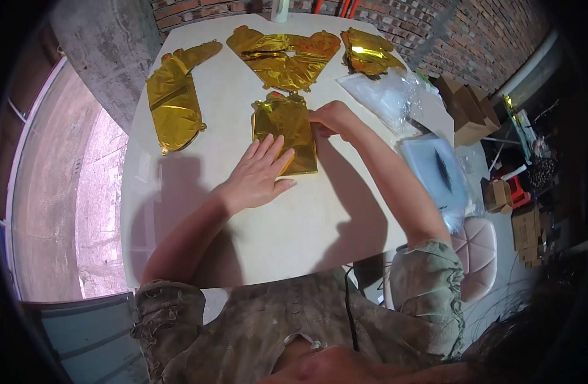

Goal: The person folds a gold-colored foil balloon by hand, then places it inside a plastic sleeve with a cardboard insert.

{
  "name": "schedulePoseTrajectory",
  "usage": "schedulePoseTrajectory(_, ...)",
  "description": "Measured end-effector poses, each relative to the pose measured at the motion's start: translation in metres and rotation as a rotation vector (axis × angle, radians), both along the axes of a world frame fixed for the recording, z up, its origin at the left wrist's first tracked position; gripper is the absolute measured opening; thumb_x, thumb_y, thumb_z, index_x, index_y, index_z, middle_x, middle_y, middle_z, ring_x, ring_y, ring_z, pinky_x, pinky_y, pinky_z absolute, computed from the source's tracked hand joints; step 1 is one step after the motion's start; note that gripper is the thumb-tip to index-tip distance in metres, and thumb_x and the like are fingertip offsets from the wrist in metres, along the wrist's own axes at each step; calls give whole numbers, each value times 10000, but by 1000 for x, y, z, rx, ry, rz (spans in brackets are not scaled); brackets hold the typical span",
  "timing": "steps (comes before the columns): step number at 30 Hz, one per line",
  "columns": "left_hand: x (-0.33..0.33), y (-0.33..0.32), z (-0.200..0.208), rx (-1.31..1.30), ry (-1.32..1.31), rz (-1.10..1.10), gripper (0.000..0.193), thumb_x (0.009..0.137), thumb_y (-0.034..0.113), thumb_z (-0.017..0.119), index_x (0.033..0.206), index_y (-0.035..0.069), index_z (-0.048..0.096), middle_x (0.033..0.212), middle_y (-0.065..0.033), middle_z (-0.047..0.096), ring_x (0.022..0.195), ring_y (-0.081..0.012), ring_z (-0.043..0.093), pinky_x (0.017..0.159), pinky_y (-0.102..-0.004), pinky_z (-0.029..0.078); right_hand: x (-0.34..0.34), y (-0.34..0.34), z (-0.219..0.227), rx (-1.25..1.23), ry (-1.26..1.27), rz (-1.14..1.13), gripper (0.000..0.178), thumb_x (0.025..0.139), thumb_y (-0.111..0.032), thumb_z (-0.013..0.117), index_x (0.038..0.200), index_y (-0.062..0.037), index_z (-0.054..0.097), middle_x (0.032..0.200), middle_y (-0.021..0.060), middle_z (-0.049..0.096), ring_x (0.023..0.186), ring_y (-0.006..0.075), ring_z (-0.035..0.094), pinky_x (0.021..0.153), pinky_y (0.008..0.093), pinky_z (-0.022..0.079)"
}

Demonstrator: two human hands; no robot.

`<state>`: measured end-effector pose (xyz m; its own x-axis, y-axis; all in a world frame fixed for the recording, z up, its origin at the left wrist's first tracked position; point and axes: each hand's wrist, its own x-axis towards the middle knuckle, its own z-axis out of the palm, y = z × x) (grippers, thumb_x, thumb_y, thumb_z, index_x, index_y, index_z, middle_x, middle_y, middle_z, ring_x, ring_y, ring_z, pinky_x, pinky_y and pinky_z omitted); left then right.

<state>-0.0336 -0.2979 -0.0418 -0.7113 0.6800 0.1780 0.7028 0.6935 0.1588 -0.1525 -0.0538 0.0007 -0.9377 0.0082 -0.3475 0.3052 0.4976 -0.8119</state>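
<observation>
A gold foil balloon (285, 120), folded into a flat rectangle, lies in the middle of the white table. My left hand (258, 174) rests palm down on its lower left part, fingers stretched out. At the balloon's upper right edge my right hand (334, 120) is closed, its curled fingers gripping the foil; the fingertips are partly hidden. Just beyond lies a wide, flat gold foil balloon (287, 57) that tapers toward me. Another, long and bent over at its top, is the left foil balloon (173, 102). A crumpled gold foil bundle (369, 52) sits at the far right.
Clear plastic bags (386, 96) cover the table's right edge, with a stack of bluish plastic sleeves (434, 169) nearer me. A white bottle (280, 10) stands at the far edge. Cardboard boxes (465, 115) and a padded chair (478, 256) are to the right.
</observation>
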Motion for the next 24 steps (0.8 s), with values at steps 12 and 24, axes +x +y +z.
schedulePoseTrajectory(12,-3,2,-6,-12,1,22,748,1012,599,377,1552,83,339,1627,-221,234,1519,-389,177,1240,-490,116,3,-34,-1,143,-185,-9,133,807,-162,785,782,-54,712,718,53,682,570,155,632,537,299,526)
schedulePoseTrajectory(24,-11,-5,11,223,138,120,832,957,490,618,1566,43,271,1617,-264,214,1503,-394,227,1215,-465,232,19,-7,-6,-176,-138,128,73,884,-140,736,925,-105,686,840,10,707,700,111,654,644,275,546)
